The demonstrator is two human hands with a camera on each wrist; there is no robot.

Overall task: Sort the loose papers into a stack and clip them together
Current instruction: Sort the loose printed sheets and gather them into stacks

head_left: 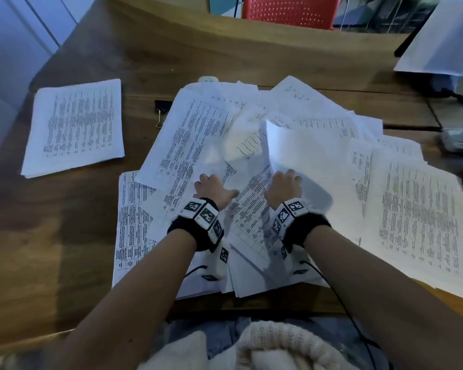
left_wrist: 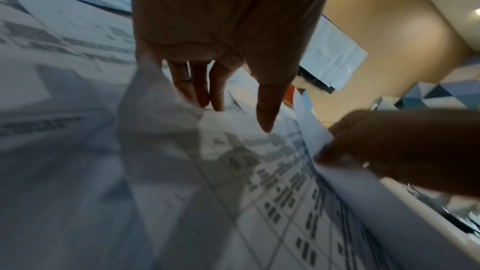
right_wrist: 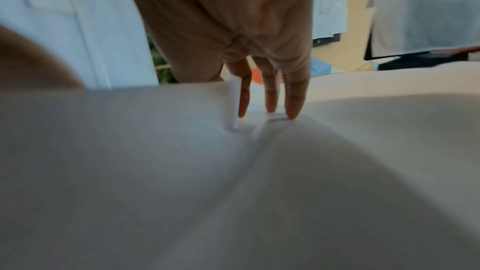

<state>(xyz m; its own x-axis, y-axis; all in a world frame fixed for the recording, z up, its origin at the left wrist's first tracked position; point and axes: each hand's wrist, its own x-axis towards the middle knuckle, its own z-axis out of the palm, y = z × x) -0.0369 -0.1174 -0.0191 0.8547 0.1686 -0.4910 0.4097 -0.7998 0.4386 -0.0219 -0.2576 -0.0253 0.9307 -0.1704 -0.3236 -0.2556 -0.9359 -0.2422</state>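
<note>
Barely begun, I judge: my right hand (head_left: 284, 186) grips a lifted sheet (head_left: 300, 153), my left hand (head_left: 211, 188) presses flat-fingered on the scattered papers (head_left: 198, 134), one small pile (head_left: 75, 126) sits apart, and the binder clip (head_left: 162, 109) lies unused.

I see a dark wooden table (head_left: 86, 263) filling the scene, a red perforated chair (head_left: 290, 10) at its far side, pale cabinet doors (head_left: 16, 36) far left, and a tan wall (left_wrist: 389, 34) under dim, bluish light.
</note>
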